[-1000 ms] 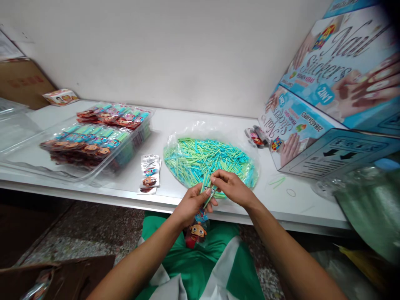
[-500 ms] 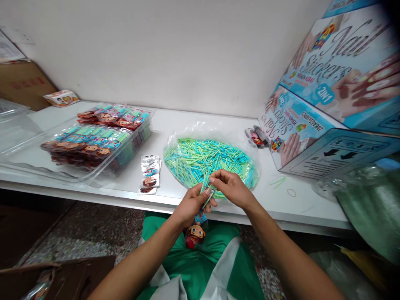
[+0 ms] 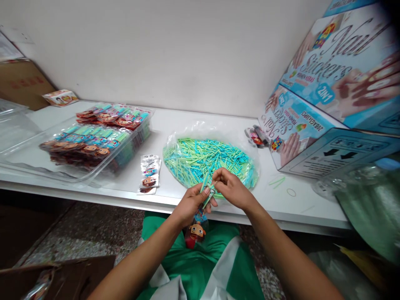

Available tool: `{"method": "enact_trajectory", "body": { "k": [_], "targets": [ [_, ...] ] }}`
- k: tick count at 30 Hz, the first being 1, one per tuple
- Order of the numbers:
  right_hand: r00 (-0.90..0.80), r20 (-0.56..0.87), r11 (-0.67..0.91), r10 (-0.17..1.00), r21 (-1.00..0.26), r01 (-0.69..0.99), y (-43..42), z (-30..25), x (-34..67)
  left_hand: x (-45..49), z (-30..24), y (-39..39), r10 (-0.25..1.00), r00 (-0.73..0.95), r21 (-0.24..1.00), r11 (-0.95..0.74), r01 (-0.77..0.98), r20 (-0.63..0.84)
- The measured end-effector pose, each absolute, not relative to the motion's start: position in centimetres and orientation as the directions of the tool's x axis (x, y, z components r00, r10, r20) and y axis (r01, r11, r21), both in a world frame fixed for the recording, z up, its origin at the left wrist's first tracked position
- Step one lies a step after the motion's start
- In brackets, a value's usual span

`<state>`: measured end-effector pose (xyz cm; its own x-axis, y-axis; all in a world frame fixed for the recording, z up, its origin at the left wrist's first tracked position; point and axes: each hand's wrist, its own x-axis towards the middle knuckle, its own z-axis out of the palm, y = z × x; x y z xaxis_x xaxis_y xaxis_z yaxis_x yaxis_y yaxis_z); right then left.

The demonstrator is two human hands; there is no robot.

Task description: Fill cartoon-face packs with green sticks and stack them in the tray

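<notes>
My left hand (image 3: 195,202) is clamped on a small bunch of pale green sticks (image 3: 204,181), thumb on top and fingers curled beneath, just over the near edge of the white table (image 3: 175,117); below those fingers hangs a cartoon-face pouch (image 3: 196,230), its printed face towards me and its upper part hidden by my hand, so I cannot tell how far the sticks reach into it; my right hand (image 3: 231,189) is close at the right of the bunch, fingers bent in and thumb near the forefinger, though I cannot tell whether the tips are clamped on anything

Just beyond my hands lies an open clear plastic bag (image 3: 201,128), heaped with loose green and blue sticks (image 3: 215,156); left of it a few flat silvery pouches (image 3: 149,175) overlap near the table's edge; farther left is a clear plastic tray (image 3: 70,180), with a near pile of filled pouches (image 3: 90,141) and a far pile of similar pouches (image 3: 112,116) in it

To the right of the bag, on the far side, some small dark packets (image 3: 256,137) lie just beside the lower Nail Stickers box (image 3: 300,133); the upper Nail Stickers box (image 3: 350,71) rests above it; nearer me on the right are a bent green strip (image 3: 277,182) and a thin dark ring (image 3: 291,192)
</notes>
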<state>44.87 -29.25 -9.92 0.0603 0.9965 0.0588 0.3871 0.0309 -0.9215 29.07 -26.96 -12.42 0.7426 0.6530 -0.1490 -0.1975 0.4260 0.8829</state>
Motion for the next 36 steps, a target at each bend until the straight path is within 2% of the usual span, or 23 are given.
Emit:
{"method": "enact_trajectory", "body": {
  "k": [3,15,27,36],
  "targets": [
    [0.049,0.053,0.033,0.997,-0.938,0.345,-29.4,-9.8,44.7,29.1,-12.5,-27.0,0.652,0.743,0.881,0.429,-0.199,-0.149],
    [-0.004,0.069,0.066,0.998,-0.93,0.362,-29.3,-9.4,44.6,28.9,-12.2,-27.1,0.619,0.763,0.878,0.453,-0.154,-0.186],
    [-0.01,0.065,0.061,0.998,-0.845,0.531,-29.9,-8.6,45.1,28.9,-12.2,-26.8,0.616,0.772,0.888,0.43,-0.163,-0.157],
    [0.0,0.088,0.082,0.996,-0.928,0.363,-29.2,-8.4,45.1,28.9,-12.3,-27.0,0.608,0.772,0.893,0.432,-0.127,-0.184]
  ]
}}
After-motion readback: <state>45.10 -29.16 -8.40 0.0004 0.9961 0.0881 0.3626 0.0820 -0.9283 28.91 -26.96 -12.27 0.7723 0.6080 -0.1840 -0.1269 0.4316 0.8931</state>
